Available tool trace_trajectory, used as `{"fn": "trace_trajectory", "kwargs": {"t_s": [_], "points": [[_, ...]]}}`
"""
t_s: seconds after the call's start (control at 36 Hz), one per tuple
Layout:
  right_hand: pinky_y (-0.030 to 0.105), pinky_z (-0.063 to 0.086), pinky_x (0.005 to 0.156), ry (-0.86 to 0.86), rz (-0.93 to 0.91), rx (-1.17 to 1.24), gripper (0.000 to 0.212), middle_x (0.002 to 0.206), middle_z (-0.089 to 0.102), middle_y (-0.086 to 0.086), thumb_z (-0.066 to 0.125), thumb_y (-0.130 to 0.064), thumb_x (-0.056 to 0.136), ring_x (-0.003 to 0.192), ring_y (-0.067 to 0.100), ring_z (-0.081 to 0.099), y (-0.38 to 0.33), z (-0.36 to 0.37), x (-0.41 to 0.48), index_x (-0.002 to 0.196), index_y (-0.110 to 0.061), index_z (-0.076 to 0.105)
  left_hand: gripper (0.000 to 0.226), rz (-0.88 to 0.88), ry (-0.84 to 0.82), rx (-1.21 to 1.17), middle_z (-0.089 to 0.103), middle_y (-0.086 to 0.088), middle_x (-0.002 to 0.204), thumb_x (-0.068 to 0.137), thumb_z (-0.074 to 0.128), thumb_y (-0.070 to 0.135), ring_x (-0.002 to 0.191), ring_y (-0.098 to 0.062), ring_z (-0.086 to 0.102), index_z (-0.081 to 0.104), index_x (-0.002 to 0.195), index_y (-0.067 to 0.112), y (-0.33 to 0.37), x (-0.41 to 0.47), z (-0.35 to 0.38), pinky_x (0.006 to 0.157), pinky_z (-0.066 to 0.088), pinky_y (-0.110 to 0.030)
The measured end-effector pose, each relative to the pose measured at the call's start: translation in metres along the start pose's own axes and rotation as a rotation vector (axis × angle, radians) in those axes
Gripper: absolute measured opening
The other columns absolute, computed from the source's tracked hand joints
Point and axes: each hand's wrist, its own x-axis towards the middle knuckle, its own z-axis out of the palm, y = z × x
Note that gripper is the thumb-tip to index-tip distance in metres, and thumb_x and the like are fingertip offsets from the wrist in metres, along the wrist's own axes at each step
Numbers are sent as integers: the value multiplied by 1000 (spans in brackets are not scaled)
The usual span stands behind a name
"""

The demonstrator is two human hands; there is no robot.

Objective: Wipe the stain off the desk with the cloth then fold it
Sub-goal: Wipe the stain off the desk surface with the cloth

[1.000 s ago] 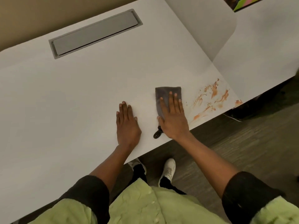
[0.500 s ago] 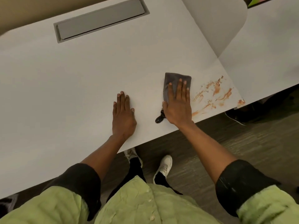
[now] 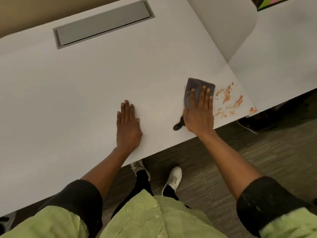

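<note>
The right hand's fingers (image 3: 203,96) lie straight and close together, pressed flat on a dark grey cloth (image 3: 197,85). The cloth shows past the fingertips toward 12 o'clock and along the hand's 9 o'clock side, its far edge blurred. The right hand (image 3: 199,117) covers the rest of it, and a small black loop (image 3: 178,125) sticks out from under the heel of the hand at 8 o'clock. Just beside the cloth at 3 o'clock, the orange-brown stain (image 3: 229,98) streaks across the near right corner of the white desk (image 3: 77,79), with one blot at the very corner; whether the cloth touches the nearest streaks cannot be told. Well apart at 9 o'clock from the right hand, the left hand (image 3: 128,129) rests palm down on bare desk, its fingers (image 3: 126,109) straight and together, thumb slightly out, holding nothing. Toward 11 o'clock a grey cable hatch (image 3: 103,23) is set into the desktop. At 1 o'clock a second white desk (image 3: 283,48) abuts the first. At 6 o'clock, below the near edge, white sneakers (image 3: 174,177) stand on dark floor
</note>
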Motion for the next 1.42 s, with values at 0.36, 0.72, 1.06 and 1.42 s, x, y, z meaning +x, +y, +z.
{"fn": "trace_trajectory", "kwargs": {"t_s": [0.36,0.72,1.06,1.42], "points": [[55,12,131,38,-227,12,75,174,-8,23,34,-39,104,162,37,-7,1,14,-57,168,-15,0,63,-19,14,22,-7,-8,183,117,31,17,170,-22,-13,7,174,5,4,0,5,137,-8,-41],[57,13,130,74,-196,50,82,173,-8,25,49,-25,99,161,42,-7,-3,8,-49,167,-12,5,63,-69,-6,56,-6,-13,183,117,33,19,170,-26,-12,9,173,1,14,3,7,138,-7,-46],[54,11,132,127,160,116,78,174,-3,21,52,-11,99,162,37,-5,51,-14,-12,167,-20,15,66,-89,-30,87,-10,-13,183,117,33,26,169,-26,-15,7,173,1,16,5,9,137,-8,-46],[54,18,130,109,-110,28,79,174,0,23,44,-16,92,162,39,5,-18,9,-48,166,-15,16,66,-99,-42,111,-11,-16,182,117,34,23,169,-30,-15,6,172,-2,22,5,9,137,-5,-51]]}}
